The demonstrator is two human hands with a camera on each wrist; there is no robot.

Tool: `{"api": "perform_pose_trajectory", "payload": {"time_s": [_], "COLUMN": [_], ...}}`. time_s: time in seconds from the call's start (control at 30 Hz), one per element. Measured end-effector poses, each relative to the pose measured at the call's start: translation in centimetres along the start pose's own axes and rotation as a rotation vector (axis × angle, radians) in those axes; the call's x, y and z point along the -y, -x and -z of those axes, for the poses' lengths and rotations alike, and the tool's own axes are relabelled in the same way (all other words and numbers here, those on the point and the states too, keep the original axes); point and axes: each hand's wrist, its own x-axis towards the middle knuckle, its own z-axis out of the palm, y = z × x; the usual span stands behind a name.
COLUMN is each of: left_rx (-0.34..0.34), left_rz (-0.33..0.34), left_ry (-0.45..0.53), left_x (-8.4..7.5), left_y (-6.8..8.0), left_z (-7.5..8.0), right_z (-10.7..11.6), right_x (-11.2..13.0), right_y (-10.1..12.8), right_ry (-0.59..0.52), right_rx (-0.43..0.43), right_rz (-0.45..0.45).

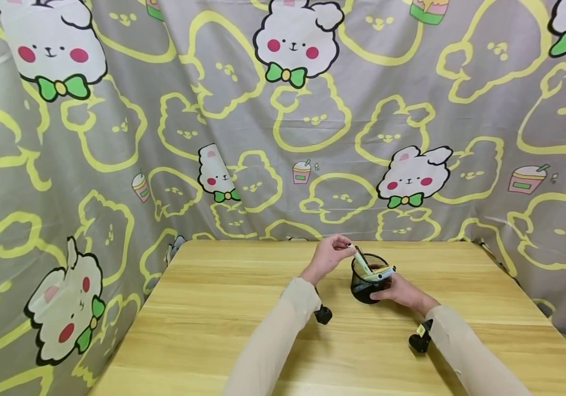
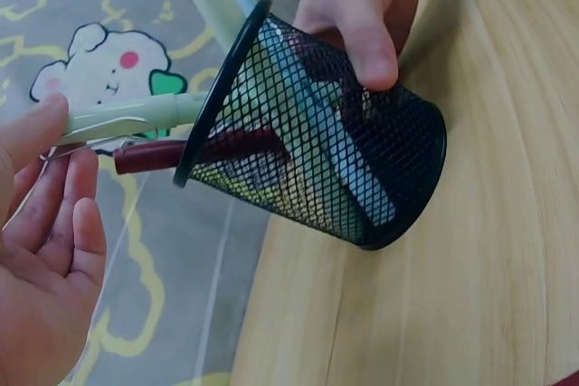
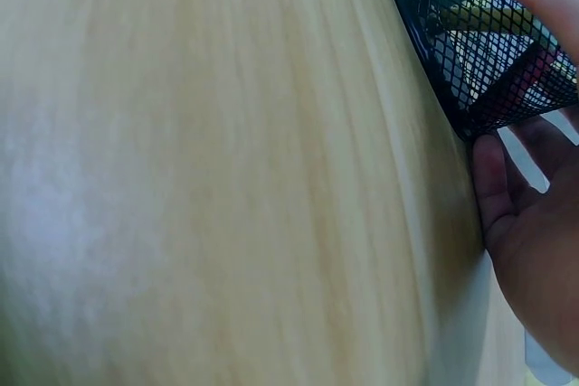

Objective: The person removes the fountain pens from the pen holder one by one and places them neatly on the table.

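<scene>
Rabbit-print curtains (image 1: pixel 243 132) hang behind a wood-grain table (image 1: pixel 203 324); toward the tabletop's one o'clock is a black mesh cup (image 1: pixel 362 295) of pens. At the cup's ten o'clock, the left hand (image 1: pixel 329 257) pinches one end of a pale green pen (image 2: pixel 149 112) between thumb and fingertips, while the pen's lower part lies inside the rim. At four o'clock, the right hand (image 1: pixel 401 291) grips the cup's side, thumb and fingers curled round it. Seen from the left wrist, a dark red pen (image 2: pixel 149 156) pokes out at the pinched pen's six o'clock, and a second pale green pen (image 2: pixel 213 6) at the cup's eleven. The pinched pen looks light, stiff and rather slick, best taken by its end above the rim. The cup is probably light and easily tipped; its rough mesh should suit a low, wrapping grasp.
</scene>
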Motion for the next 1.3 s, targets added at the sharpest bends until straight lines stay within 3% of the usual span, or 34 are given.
{"api": "perform_pose_trajectory", "payload": {"time_s": [0.5,1.07,1.3], "left_rx": [-0.071,-0.093,-0.164], "left_rz": [0.003,-0.047,0.000], "left_ry": [0.096,0.115,0.092], "left_x": [0.1,-0.9,0.7], "left_y": [0.3,1.1,2.2], "left_z": [0.9,1.3,2.1], "right_z": [-0.1,-0.8,-1.2], "right_x": [0.0,-0.2,-0.1], "right_y": [0.3,0.6,1.1], "right_ry": [0.003,0.005,0.028], "right_rx": [0.003,-0.076,-0.096], "right_rz": [-0.043,0.018,-0.033]}}
